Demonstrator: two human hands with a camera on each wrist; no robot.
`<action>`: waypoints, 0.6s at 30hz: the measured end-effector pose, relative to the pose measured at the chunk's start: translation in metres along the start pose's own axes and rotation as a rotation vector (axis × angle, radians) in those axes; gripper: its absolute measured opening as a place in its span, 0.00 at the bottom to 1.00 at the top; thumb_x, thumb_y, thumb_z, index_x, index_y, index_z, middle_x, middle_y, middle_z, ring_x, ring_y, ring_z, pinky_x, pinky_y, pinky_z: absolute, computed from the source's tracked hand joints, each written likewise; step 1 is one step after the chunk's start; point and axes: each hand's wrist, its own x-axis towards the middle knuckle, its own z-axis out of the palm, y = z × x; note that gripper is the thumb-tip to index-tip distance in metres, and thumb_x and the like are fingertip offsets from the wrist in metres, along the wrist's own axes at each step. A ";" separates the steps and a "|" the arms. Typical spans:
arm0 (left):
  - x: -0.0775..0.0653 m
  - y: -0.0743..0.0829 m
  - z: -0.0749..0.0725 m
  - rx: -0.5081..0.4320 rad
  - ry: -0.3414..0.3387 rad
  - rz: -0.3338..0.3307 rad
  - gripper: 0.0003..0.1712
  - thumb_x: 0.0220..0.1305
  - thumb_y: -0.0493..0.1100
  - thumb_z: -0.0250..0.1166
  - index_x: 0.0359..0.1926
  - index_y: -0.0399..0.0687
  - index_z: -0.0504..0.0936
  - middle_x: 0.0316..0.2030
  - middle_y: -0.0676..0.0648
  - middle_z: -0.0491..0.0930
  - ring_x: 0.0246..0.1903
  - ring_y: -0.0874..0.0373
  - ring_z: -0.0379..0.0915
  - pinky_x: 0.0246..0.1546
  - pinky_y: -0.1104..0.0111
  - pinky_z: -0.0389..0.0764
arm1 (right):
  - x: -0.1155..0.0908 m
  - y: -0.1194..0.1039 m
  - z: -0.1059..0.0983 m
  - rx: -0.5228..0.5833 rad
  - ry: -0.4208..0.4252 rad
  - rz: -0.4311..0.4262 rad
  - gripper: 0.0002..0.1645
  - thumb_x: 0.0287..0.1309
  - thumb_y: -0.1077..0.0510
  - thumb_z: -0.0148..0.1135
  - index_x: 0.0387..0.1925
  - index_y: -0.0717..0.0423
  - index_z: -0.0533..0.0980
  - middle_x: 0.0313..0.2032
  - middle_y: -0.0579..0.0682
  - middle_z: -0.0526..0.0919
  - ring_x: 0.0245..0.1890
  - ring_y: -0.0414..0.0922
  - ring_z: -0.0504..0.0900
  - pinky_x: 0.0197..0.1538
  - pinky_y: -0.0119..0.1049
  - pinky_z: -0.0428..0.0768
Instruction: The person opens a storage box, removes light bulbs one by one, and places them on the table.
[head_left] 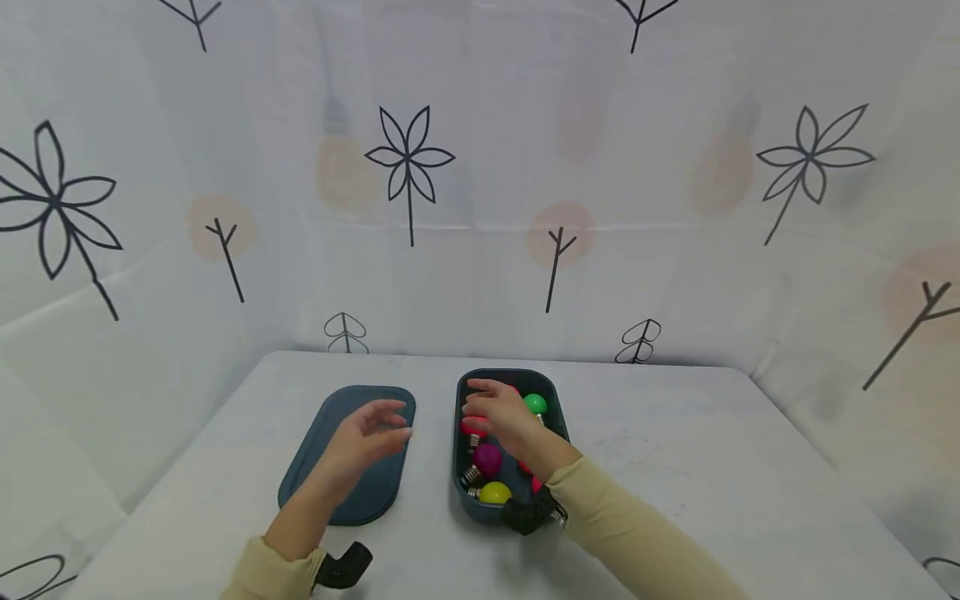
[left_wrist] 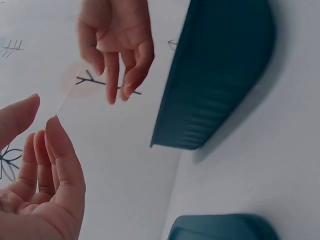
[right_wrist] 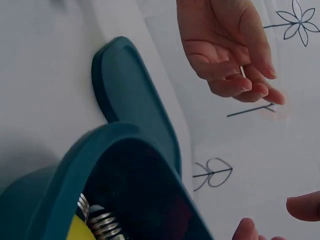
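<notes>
My left hand (head_left: 367, 437) hovers over a dark blue-green lid (head_left: 375, 493) lying on the table, its fingers loosely bent. Over the matching box (head_left: 483, 513) floats my right hand (head_left: 504, 419), fingers relaxed and pointing left. Inside the box lie several coloured bulbs with metal screw bases, among them a purple bulb (head_left: 487, 459), a yellow bulb (head_left: 495, 492) and a green bulb (head_left: 535, 403). Part of the box's contents is hidden under the right hand and forearm. In the left wrist view, thumb and fingertips of the left hand stand apart, with a thin pale line beside the index fingertip.
The white table (head_left: 660, 467) carries the box and lid side by side, with a gap between them. A patterned white curtain (head_left: 480, 275) closes off the back and sides. Black wrist mounts (head_left: 345, 567) stick out below both sleeves.
</notes>
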 end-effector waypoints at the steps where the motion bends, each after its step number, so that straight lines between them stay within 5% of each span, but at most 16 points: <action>1: 0.001 -0.002 0.004 0.003 -0.006 -0.004 0.28 0.59 0.39 0.65 0.59 0.37 0.68 0.45 0.41 0.72 0.44 0.54 0.75 0.48 0.61 0.76 | 0.001 0.001 -0.002 -0.010 0.002 -0.001 0.30 0.58 0.72 0.52 0.63 0.70 0.60 0.55 0.70 0.64 0.54 0.60 0.70 0.53 0.45 0.74; 18: 0.019 -0.031 0.050 -0.013 -0.078 -0.187 0.38 0.53 0.39 0.70 0.63 0.37 0.63 0.50 0.36 0.69 0.38 0.53 0.76 0.42 0.61 0.79 | 0.014 -0.003 -0.032 -0.157 0.017 0.017 0.25 0.61 0.69 0.53 0.60 0.68 0.65 0.54 0.68 0.67 0.53 0.60 0.72 0.55 0.49 0.72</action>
